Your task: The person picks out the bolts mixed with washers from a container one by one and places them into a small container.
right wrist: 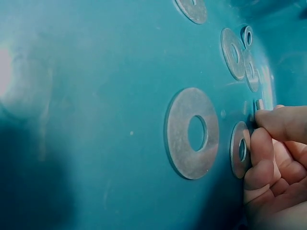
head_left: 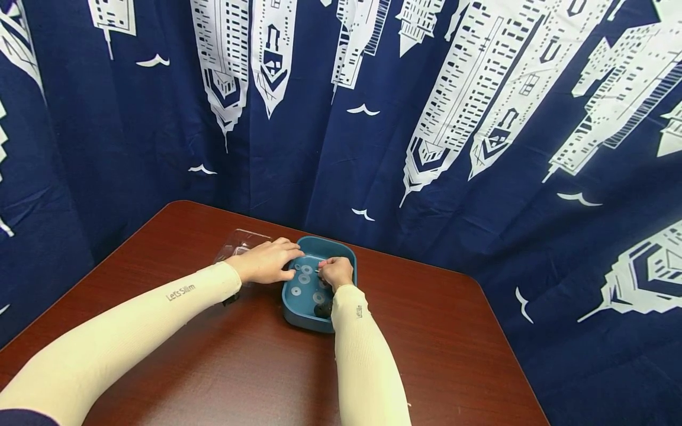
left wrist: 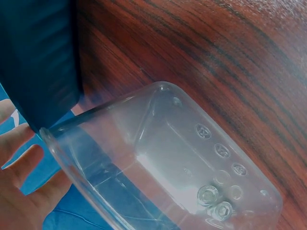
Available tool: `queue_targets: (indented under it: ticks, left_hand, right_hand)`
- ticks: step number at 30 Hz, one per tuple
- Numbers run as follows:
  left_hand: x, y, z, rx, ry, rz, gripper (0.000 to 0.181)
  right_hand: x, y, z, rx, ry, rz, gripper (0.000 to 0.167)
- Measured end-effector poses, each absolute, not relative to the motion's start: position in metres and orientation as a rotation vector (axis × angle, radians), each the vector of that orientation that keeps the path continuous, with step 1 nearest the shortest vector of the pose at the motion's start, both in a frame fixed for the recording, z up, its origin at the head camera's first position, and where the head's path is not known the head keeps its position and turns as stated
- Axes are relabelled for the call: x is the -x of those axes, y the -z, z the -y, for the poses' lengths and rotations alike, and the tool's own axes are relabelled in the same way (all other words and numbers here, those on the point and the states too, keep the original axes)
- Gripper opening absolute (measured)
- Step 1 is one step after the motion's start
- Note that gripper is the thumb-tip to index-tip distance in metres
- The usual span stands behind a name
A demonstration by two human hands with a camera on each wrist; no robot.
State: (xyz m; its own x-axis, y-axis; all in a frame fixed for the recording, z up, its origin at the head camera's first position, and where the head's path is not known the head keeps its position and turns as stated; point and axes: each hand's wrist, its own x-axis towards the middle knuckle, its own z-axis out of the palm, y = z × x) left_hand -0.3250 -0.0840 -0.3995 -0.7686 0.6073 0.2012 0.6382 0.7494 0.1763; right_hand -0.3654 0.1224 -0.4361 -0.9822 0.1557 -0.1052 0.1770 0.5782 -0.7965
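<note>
In the head view a blue bin [head_left: 293, 319] stands on the table. Several flat metal washers [right wrist: 193, 134] lie on its floor, two of them large and near in the right wrist view. My right hand [head_left: 337, 272] is inside the bin and pinches a small threaded metal piece, probably a bolt [right wrist: 259, 104], between thumb and fingers; most of it is hidden. Over the bin's left rim reaches my left hand [head_left: 266, 261], fingers spread and holding nothing; contact with the rim cannot be told. Beside that hand, a clear plastic container [left wrist: 168, 139] holds hex-shaped metal pieces [left wrist: 208, 195].
A dark object [head_left: 322, 310] lies in the bin's near end, partly behind my right wrist. The reddish-brown wooden table [head_left: 256, 361] has rounded far corners. Behind it hangs a navy curtain [head_left: 298, 148] with white building prints.
</note>
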Motion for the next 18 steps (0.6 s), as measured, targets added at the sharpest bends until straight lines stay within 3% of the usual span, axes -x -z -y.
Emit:
queue_targets:
  ticks: [18]
  left_hand:
    - [0.3245, 0.3982, 0.0840, 1.011, 0.332, 2.836, 0.053]
  right_hand:
    - [0.3648, 0.4322, -0.1214, -0.292, 1.385, -2.761, 0.006]
